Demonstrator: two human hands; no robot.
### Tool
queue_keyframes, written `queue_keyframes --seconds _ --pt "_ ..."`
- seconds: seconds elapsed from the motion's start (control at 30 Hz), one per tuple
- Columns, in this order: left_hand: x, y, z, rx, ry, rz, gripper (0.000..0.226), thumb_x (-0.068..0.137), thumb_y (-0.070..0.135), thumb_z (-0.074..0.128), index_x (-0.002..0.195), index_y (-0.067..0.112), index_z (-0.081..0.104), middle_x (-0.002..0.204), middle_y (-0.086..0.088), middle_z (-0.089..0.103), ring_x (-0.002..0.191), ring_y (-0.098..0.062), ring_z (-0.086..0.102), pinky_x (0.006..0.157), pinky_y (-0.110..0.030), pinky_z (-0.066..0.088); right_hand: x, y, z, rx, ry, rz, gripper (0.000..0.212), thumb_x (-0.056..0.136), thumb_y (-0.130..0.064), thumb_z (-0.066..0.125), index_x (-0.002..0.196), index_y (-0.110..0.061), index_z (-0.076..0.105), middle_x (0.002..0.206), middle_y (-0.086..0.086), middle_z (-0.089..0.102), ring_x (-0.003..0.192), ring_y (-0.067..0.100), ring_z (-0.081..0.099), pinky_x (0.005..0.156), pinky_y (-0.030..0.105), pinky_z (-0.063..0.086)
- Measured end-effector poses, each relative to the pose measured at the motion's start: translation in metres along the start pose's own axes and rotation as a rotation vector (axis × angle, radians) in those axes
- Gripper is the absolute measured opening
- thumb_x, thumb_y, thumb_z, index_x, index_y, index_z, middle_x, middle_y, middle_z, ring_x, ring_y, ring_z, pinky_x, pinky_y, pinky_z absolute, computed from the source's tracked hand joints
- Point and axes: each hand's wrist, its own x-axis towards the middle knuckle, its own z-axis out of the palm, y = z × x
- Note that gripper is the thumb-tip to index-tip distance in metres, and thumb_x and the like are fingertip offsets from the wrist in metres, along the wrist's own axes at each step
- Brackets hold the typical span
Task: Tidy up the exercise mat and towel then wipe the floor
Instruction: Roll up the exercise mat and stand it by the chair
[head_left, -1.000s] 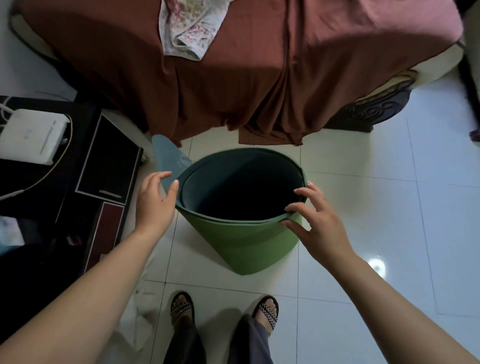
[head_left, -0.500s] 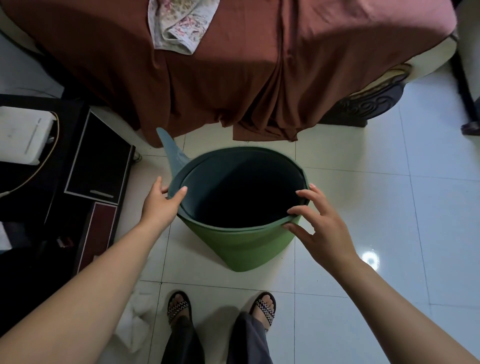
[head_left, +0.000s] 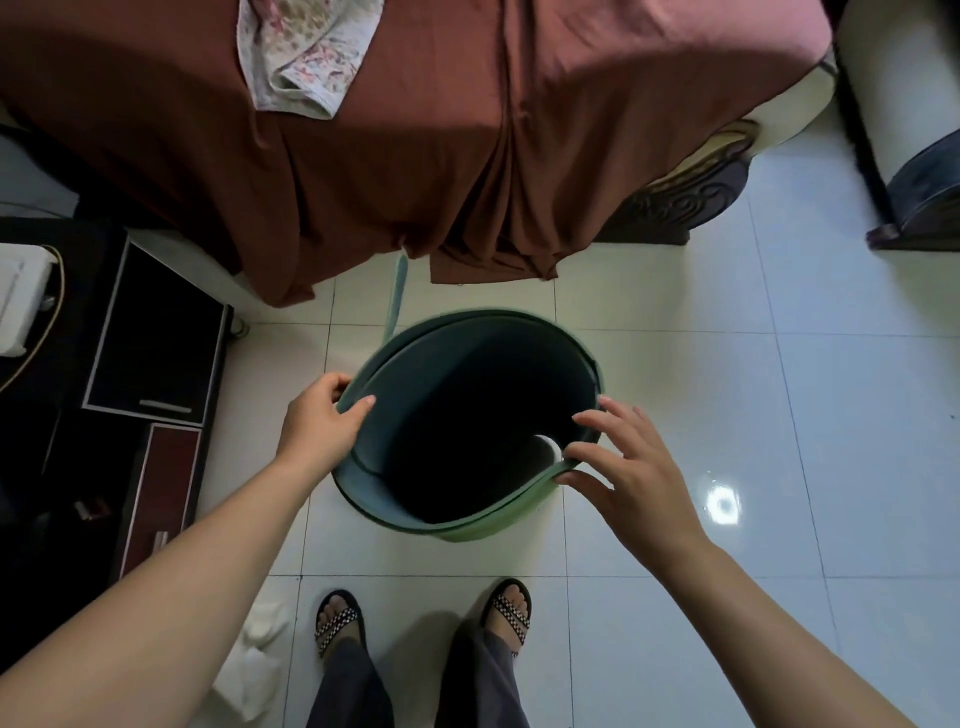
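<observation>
head view: looking down at a person standing on a white tiled floor.
exercise mat: green outside, darker inside; loosely coiled into a wide tube, standing on end on the tiles just ahead of the feet; its loose end sticks out at the far left towards the bedspread; far rim blurred.
left hand: grips the tube's left rim, thumb inside, fingers curled outside.
right hand: thumb and forefinger pinch the right rim; the other fingers are spread.
floral towel: lies crumpled on the bed, well apart from the mat.
bedspread: reddish brown, hanging down to the floor.
white cloth: crumpled on the tiles beside the left foot.
sandals: black, checked straps, on both feet.
cabinet: black, at the left.
</observation>
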Motion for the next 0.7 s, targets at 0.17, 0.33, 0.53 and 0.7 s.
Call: queue_keyframes --seconds 0.17,0.33,0.53,0.7 --pt "-0.036 0.018 -0.037 0.033 -0.029 0.031 0.013 0.084 0.025 0.067 0.093 0.023 0.058 0.092 0.004 0.063 0.089 -0.018 0.059 0.071 -0.028 0.039 0.010 -0.022 -0.036 0.084 -0.083 -0.110 0.017 0.079 -0.029 0.070 0.080 -0.012 0.067 0.088 0.001 0.065 0.104 0.020 0.055 0.088 0.022 0.043" --pt "-0.104 0.052 -0.113 0.090 -0.004 0.050 0.029 0.082 0.023 0.068 0.110 0.020 0.063 0.100 0.002 0.066 0.093 -0.018 0.059 0.077 -0.030 0.044 0.011 -0.071 -0.110 0.077 -0.152 -0.197 0.016 0.076 -0.027 0.074 0.080 -0.012 0.071 0.084 -0.001 0.067 0.092 0.018 0.058 0.076 0.025 0.051" --pt "-0.209 0.062 -0.197 0.022 0.173 0.017 0.032 0.083 0.023 0.068 0.114 0.024 0.065 0.103 0.002 0.068 0.087 -0.010 0.057 0.075 -0.024 0.039 0.000 -0.147 -0.175 0.026 -0.193 -0.315 0.032 0.083 -0.045 0.052 0.087 -0.021 0.072 0.087 -0.006 0.069 0.088 0.017 0.062 0.080 0.032 0.053" --pt "-0.286 0.035 -0.246 -0.019 0.274 -0.043 0.032 0.083 0.024 0.068 0.115 0.024 0.064 0.108 0.001 0.069 0.098 -0.018 0.062 0.084 -0.029 0.047 -0.002 -0.212 -0.188 0.044 -0.176 -0.393 0.026 0.080 -0.045 0.056 0.086 -0.023 0.070 0.087 -0.008 0.068 0.089 0.018 0.062 0.080 0.036 0.050"
